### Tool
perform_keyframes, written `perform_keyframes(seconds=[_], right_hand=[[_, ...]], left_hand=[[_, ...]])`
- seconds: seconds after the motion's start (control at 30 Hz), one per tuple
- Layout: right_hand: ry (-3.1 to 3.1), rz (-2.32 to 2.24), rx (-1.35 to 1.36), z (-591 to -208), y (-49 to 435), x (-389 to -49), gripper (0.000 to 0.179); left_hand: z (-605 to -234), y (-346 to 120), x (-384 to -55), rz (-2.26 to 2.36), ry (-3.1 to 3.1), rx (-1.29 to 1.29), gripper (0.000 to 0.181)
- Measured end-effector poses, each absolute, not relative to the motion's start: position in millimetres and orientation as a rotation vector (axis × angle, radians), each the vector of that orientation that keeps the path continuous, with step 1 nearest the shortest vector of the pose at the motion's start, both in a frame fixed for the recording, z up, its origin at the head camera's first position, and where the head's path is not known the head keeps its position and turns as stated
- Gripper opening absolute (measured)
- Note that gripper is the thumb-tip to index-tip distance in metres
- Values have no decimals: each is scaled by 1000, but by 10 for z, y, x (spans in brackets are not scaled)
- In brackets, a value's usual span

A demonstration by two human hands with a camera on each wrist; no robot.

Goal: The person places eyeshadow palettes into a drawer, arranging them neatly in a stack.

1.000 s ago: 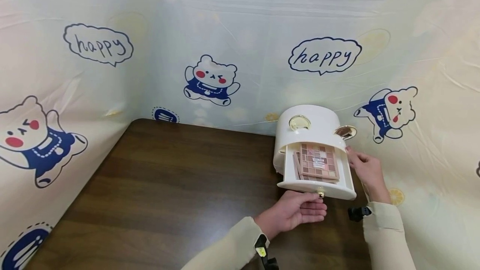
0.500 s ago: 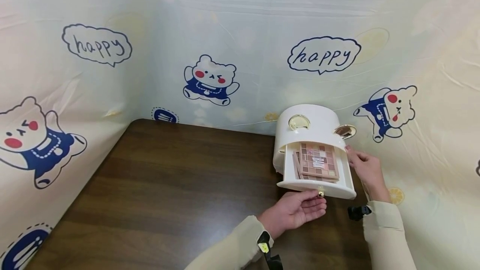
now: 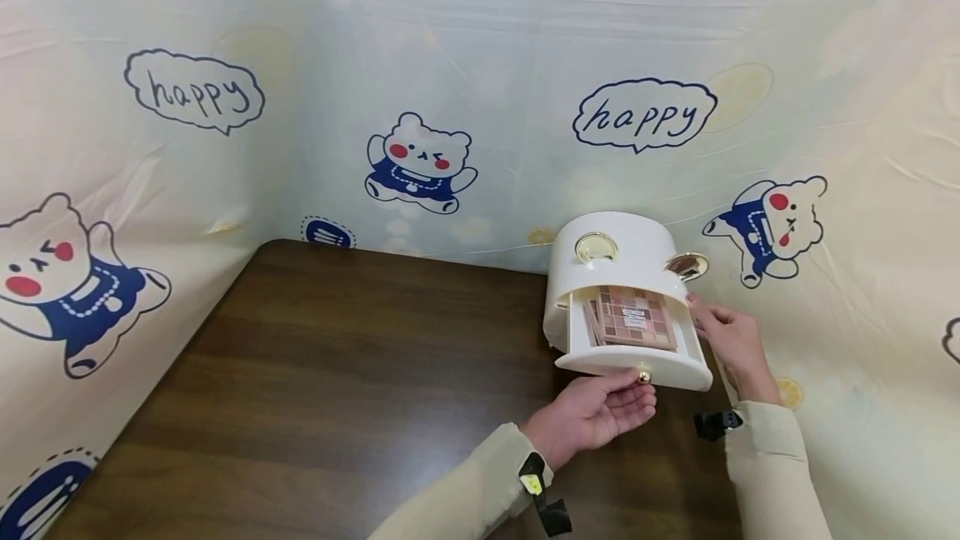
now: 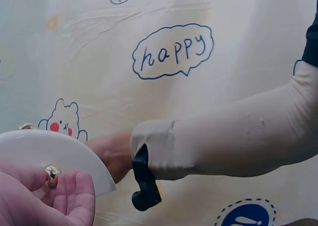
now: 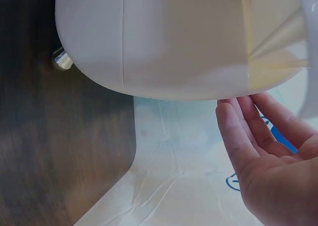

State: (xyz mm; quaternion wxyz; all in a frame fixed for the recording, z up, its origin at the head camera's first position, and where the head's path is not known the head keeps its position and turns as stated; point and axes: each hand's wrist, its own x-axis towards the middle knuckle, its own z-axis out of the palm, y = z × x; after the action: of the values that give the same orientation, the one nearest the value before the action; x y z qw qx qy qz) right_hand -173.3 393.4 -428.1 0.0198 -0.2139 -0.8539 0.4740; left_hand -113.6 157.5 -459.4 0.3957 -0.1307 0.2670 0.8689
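Note:
A white rounded drawer box with gold ear-shaped trims stands at the back right of the table in the head view. Its drawer is pulled partly out, and pink-brown makeup palettes lie stacked inside. My left hand pinches the small gold knob on the drawer front between thumb and forefinger, the other fingers bent below it. At the box's right side is my right hand. In the right wrist view its fingertips rest against the white side wall, fingers mostly straight.
The dark wooden table stretches out to the left of the box. Printed cloth with bears and "happy" bubbles hangs close behind the box and along its right side.
The drawer front has risen and tipped slightly, now hiding the palettes' lower edge. My left hand has moved a little up with the knob. The right hand stays at the box's side.

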Motion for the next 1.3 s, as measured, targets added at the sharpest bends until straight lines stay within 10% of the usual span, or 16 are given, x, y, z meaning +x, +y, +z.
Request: perform_keyframes(seconds=[1.3], right_hand=[[-2624, 1893, -574, -4132, 4081, -1778, 90]], left_hand=[[-4506, 1841, -1830, 2327, 588, -551, 15]])
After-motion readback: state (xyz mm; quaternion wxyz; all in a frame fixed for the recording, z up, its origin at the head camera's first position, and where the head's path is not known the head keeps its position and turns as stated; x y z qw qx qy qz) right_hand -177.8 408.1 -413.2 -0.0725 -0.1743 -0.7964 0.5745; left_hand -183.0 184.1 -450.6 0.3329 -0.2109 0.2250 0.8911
